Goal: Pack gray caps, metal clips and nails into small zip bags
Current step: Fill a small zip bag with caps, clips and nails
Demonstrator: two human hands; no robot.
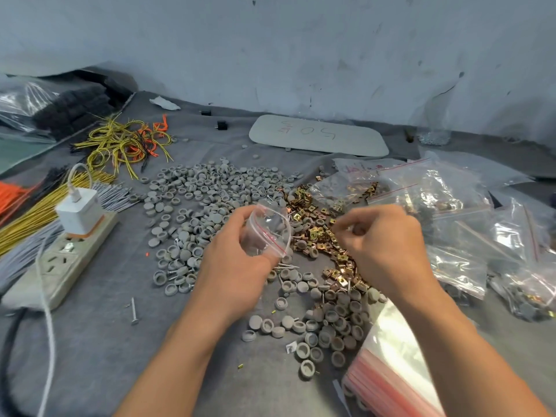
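Observation:
My left hand (pixel 237 260) grips a small clear zip bag (pixel 267 228) with a red seal strip, held open above the table; a gray cap shows inside it. My right hand (pixel 382 242) hovers to the right of the bag with its fingers curled; something small seems pinched at the fingertips, but I cannot make it out. Gray caps (pixel 204 194) lie in a wide pile beyond my hands, and more gray caps (pixel 328 323) sit between my forearms. Brass-coloured metal clips (pixel 316 227) are heaped between the hands. A loose nail (pixel 134 311) lies at the left.
A stack of empty zip bags (pixel 400 365) lies under my right forearm. Filled bags (pixel 451 224) crowd the right side. A power strip (pixel 60 266) with a white charger (pixel 79 213), wire bundles (pixel 126 142) and a white tray (pixel 319 135) lie left and far.

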